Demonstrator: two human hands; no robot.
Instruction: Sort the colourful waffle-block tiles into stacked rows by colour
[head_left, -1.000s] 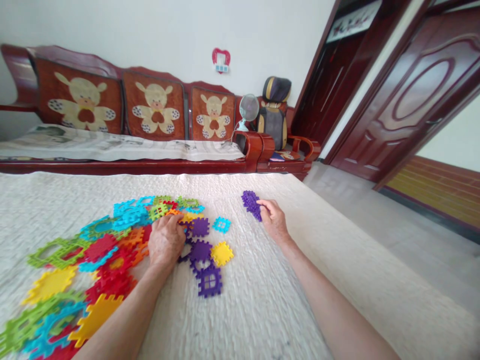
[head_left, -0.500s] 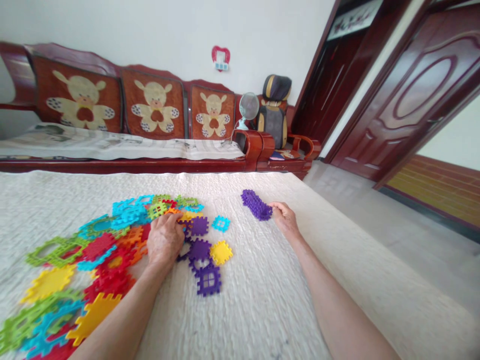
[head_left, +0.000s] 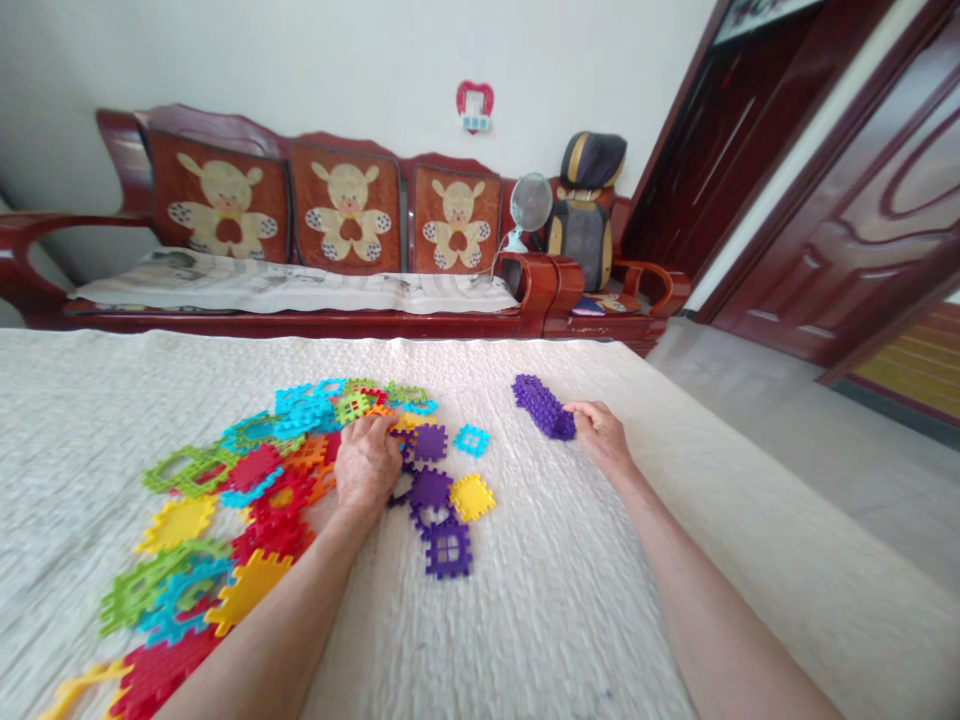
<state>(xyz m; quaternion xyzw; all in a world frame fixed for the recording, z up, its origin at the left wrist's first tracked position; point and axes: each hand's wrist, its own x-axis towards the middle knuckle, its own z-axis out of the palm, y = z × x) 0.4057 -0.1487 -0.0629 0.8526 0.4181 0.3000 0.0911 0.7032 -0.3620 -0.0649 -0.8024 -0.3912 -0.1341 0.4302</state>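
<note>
A spread of flat, toothed plastic tiles point(head_left: 247, 490) in red, yellow, green, blue and orange lies on a cream quilted surface point(head_left: 540, 600). My left hand point(head_left: 366, 465) rests curled, knuckles up, on the pile's right edge, touching loose purple tiles point(head_left: 431, 487); what its fingers hold is hidden. A purple window tile point(head_left: 448, 547) and a yellow tile point(head_left: 472, 497) lie just to its right. My right hand point(head_left: 602, 438) pinches the near end of a stack of purple tiles point(head_left: 541, 404) lying on the surface.
A dark red wooden sofa point(head_left: 330, 240) with bear-print cushions runs along the far wall. A small fan point(head_left: 529, 205) and a bag point(head_left: 586, 212) sit at its right end. Dark wooden doors point(head_left: 840, 200) stand at right, beside grey floor point(head_left: 825, 440).
My right hand slid from on top of the purple stack to its near end. The view shifted so everything sits further right. My left hand stayed on the pile.
</note>
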